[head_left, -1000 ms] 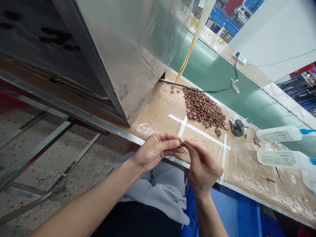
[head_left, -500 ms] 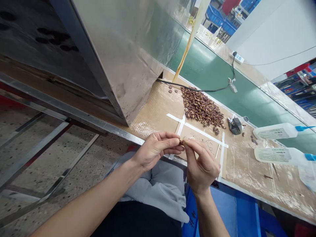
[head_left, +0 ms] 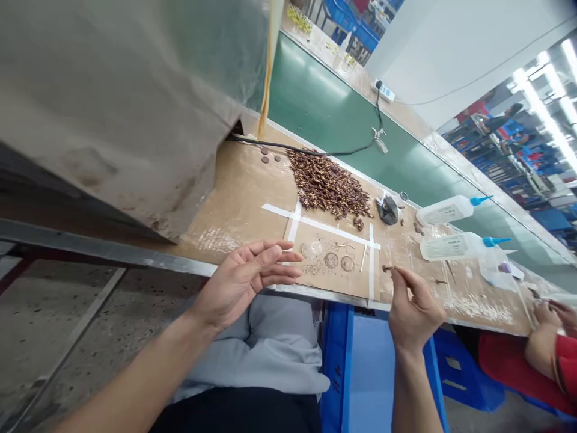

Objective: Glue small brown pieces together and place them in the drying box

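My left hand [head_left: 252, 273] hovers open at the near edge of the cardboard-covered bench [head_left: 243, 192], fingers stretched out and holding nothing. My right hand [head_left: 412, 304] is to its right, fingertips pinched on a small brown part [head_left: 386, 268] held just over the bench edge. Between the hands lies a square marked off with white tape [head_left: 329, 228], with three round glue blobs [head_left: 331, 260] inside it. Beyond the tape sits a heap of small brown parts [head_left: 329, 186].
Two clear squeeze bottles with blue caps [head_left: 451, 209] lie on the right. A black tool [head_left: 388, 210] and a black cable [head_left: 315, 150] sit near the green conveyor belt [head_left: 360, 120]. A large metal housing [head_left: 135, 90] stands left. Another person's hands [head_left: 552, 313] work at far right.
My hands were pinched together on one small part; they have separated. The left hand has opened and the right has carried the part rightward. The view has swung to the right.
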`<state>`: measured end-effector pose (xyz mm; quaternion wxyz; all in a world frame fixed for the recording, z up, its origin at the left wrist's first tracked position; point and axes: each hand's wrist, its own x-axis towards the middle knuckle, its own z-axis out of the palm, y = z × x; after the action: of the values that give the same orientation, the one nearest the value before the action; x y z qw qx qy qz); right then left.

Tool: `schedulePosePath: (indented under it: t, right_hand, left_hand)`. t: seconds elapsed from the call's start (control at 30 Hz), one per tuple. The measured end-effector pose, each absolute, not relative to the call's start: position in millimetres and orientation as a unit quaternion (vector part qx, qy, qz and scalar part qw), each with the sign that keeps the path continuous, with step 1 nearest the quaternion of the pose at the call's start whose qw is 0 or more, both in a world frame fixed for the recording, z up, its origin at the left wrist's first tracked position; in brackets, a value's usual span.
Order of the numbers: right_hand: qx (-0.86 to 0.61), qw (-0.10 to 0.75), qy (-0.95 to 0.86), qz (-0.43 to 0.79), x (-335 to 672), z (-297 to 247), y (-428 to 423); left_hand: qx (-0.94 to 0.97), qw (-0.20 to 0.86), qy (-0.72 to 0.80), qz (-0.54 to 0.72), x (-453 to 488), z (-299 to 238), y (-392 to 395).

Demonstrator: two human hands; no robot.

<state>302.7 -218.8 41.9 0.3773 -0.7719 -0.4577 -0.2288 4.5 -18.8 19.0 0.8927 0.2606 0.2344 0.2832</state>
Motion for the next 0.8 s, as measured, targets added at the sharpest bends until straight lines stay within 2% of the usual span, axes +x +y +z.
schedulePosePath:
  t: [0.1,0.17,0.37,0.8]
  right_hand:
    - [-0.786,0.290,-0.473,-0.271,342,23,-250]
    - [-0.788,0.270,-0.481,-0.274,355,8,-260]
    - [-0.790,0.267,-0.476,-0.279,362,-21,-262]
    - [-0.794,0.278,-0.462,-0.281,365,-29,-263]
  left_hand:
    - [0.268,0.892,0.238,0.277,5,18,-17]
    - [0.274,0.889,0.244,0.273,7,18,-16]
    - [0.291,0.878,0.274,0.263,9,19,-14]
    - [0.311,0.849,0.344,0.254,11,23,-12]
